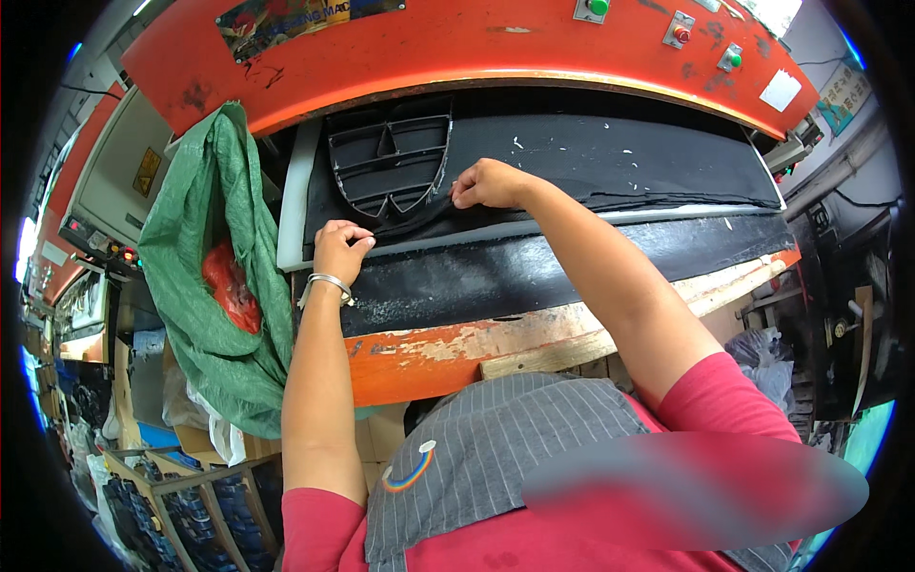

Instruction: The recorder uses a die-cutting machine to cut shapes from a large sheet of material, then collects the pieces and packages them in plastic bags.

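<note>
- The black sheet (562, 148) lies on the white board (292, 205), its near edge bunched between the hands.
- The right hand (488, 183) pinches that edge, left of the board's middle.
- The left hand (340, 253) is at the board's near-left corner, fingers narrow; I cannot tell whether they grip.
- The die (396, 164) rests on the sheet's left end.
- The red press (515, 57) spans the board's far edge.

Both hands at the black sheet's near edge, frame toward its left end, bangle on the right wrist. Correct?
Not the wrist: the head view shows the bangle on the left one. Rest stands: both hands at the black sheet's near edge, frame toward its left end.
</note>
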Action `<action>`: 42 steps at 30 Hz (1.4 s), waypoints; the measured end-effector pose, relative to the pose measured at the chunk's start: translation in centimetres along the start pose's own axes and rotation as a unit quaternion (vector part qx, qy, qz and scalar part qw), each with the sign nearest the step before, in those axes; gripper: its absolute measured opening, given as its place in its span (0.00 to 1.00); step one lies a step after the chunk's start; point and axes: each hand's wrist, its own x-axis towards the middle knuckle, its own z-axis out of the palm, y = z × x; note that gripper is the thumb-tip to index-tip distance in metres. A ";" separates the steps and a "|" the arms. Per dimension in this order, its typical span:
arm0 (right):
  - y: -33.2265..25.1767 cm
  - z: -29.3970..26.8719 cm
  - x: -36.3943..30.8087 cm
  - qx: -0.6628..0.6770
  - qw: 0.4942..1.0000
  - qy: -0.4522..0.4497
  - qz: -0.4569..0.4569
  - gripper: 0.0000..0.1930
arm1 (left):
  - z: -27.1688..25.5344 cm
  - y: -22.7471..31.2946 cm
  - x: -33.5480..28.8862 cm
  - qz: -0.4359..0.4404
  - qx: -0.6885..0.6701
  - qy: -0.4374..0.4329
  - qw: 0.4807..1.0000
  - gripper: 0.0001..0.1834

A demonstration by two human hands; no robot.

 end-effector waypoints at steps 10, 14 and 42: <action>-2.4 0.8 -1.1 -0.037 0.998 -0.001 0.042 0.13 | 0.8 -2.8 0.7 0.159 -0.023 0.055 0.985 0.05; -1.0 4.9 -3.4 -0.297 0.927 0.170 -0.154 0.13 | 1.0 -2.2 0.3 0.125 0.041 0.062 0.989 0.05; 11.8 -15.8 -17.1 -0.318 0.946 0.033 0.049 0.35 | 13.7 21.6 7.0 0.294 0.045 -0.075 0.952 0.21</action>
